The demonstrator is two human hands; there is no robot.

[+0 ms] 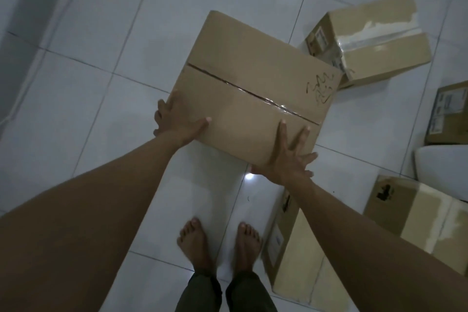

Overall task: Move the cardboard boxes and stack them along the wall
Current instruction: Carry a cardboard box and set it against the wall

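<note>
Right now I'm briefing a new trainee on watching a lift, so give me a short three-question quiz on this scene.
1. True or false: both the left hand and the right hand touch the large box.
2. The black scribble on it lies nearest: A) the torn-tape box, B) the bare feet, C) the white cable?
3. On which side of the person do the other boxes lie?
Key: 1 true; 2 A; 3 the right.
</note>
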